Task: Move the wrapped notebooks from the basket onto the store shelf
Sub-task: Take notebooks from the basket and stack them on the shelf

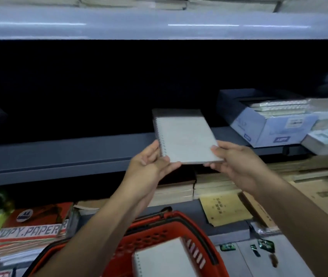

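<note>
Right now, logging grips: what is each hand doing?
Left hand: holding the spiral notebook at its near left corner.
Right hand: holding its near right corner.

Setting: a stationery shop aisle. Grey metal shelf [63, 154] tiers run across the view, stocked with goods for sale: stacked reams marked "COPY PAPER" [29, 230], a blue carton [267, 128] of spiral pads, brown envelopes [225, 210], piled exercise books [179, 194]. Red plastic shopping basket [159, 232] below, holding a spiral notebook [165, 258].
</note>
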A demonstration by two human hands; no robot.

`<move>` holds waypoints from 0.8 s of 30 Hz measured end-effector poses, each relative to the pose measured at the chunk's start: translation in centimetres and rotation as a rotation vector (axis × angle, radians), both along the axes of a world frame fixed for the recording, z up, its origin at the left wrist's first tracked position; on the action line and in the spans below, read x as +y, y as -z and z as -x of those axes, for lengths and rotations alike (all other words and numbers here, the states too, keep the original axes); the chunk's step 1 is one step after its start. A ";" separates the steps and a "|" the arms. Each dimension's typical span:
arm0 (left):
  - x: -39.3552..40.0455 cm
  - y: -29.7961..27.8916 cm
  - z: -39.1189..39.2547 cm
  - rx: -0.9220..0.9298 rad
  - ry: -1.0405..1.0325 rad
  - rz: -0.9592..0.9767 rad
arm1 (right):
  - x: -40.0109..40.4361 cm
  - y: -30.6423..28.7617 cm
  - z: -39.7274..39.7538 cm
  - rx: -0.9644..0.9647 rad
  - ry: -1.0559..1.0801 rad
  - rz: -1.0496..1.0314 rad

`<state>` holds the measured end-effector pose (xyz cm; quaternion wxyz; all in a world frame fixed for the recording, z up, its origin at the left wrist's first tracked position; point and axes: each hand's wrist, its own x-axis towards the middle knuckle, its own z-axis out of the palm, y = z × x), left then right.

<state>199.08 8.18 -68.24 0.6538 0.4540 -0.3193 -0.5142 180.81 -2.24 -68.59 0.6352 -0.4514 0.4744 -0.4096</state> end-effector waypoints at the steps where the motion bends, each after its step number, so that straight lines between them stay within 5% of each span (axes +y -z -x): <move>1: -0.7 0.0 -0.2 -0.023 -0.018 -0.017 | -0.9 0.1 -0.3 -0.012 0.013 -0.006; 6: -1.4 0.9 -1.0 -0.347 -0.222 -0.095 | -1.0 1.5 -0.2 0.179 0.093 0.084; 14: -2.1 1.9 -0.2 -0.846 -0.421 -0.070 | -0.4 2.6 0.2 0.442 0.196 0.523; 24: -8.5 2.7 -2.7 -0.901 -0.515 -0.082 | -5.6 1.9 -3.2 0.755 0.306 0.678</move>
